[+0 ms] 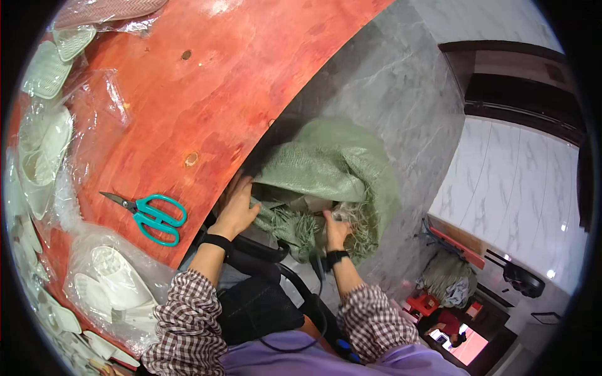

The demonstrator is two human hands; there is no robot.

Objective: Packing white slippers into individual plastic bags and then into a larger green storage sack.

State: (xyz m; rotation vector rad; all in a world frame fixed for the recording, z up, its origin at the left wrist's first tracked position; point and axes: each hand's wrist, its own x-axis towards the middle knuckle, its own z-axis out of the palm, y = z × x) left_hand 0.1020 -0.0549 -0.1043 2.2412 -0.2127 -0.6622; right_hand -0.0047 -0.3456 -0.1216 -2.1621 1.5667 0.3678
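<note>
A green woven sack (320,163) with a frayed mouth stands on the grey floor beside the table's edge. Inside its opening, pale and clear plastic-like contents (316,203) show in part. My left hand (235,207) is at the sack's left rim, close to the table edge, its thumb apart from its stretched fingers. At the mouth's right side, my right hand (337,232) is closed on the frayed rim, next to some clear plastic. Its fingertips are partly hidden among the loose strands.
Teal-handled scissors (157,218) lie on the red-orange table (213,81). White slippers in clear bags (116,279) and more pale footwear (47,150) line its left side. A cable (321,288) hangs before me. A person (446,323) is at the far lower right, near a red stool (423,304).
</note>
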